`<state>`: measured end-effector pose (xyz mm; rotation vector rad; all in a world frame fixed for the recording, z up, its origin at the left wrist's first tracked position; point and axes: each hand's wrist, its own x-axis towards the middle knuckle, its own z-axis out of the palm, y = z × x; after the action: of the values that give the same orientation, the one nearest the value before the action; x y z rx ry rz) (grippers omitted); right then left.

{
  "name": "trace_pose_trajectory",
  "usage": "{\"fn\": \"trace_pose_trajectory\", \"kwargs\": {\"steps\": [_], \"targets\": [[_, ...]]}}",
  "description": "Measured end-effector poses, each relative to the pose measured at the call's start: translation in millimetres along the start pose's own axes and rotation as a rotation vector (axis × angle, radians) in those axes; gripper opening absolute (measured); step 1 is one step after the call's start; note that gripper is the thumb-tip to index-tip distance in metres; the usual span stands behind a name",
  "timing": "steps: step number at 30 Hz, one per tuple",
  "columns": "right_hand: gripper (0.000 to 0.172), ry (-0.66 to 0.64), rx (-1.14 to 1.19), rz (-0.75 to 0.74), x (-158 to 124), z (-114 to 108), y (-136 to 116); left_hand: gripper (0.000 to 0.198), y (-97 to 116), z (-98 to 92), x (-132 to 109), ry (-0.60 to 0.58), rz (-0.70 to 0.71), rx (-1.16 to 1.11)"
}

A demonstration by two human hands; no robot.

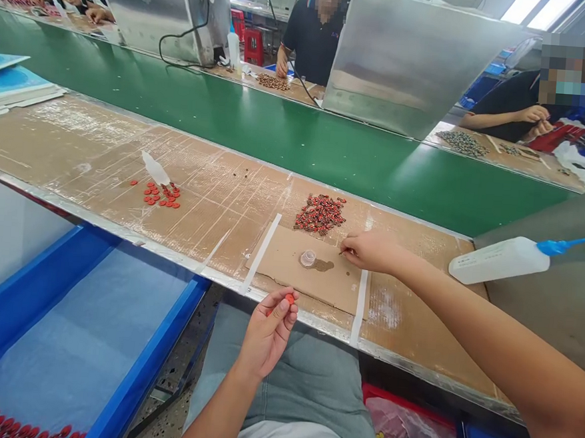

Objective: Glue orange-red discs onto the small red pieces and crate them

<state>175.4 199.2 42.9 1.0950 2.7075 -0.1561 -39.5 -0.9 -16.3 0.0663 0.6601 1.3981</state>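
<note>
Head view: left hand gripping a red piece between fingertips, right hand pinching something too small to identify beside a clear plastic cup.

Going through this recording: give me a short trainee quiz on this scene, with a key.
1. True or false: the left hand pinches a small red piece.
2. Which pile lies nearer the right hand: A) the elongated red pieces, or B) the round red discs?
3. Fill in: the white squeeze bottle has a ____ nozzle.

Key: 1 true; 2 A; 3 blue.
</note>
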Motion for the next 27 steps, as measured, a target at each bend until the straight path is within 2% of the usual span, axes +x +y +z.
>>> {"fn": "trace_pose_trajectory", "kwargs": {"steps": [8, 13, 16, 18, 23, 27], "targets": [[0.024, 0.160, 0.216, 0.069, 1, 22, 2, 0.019, 1, -1.9, -2, -0.006, 0.028, -0.010], [0.026, 0.430, 0.508, 0.271, -14, 53, 0, 0.021, 2, -1.7, -1, 0.006, 0.005, -0.021], [0.023, 0.616, 0.535, 0.229, -19, 70, -6, 0.023, 2, -0.2, -1, 0.010, -0.015, -0.017], [0.022, 0.682, 0.493, 0.174, -20, 77, -9, 0.024, 2, 0.4, -1, 0.013, -0.018, -0.015], [0.025, 0.691, 0.387, 0.102, -20, 80, -11, 0.023, 2, -1.3, -1, 0.023, -0.014, -0.015], [0.024, 0.614, 0.413, 0.188, -20, 69, -8, 0.023, 2, -2.9, -1, 0.010, -0.014, -0.008]]}}
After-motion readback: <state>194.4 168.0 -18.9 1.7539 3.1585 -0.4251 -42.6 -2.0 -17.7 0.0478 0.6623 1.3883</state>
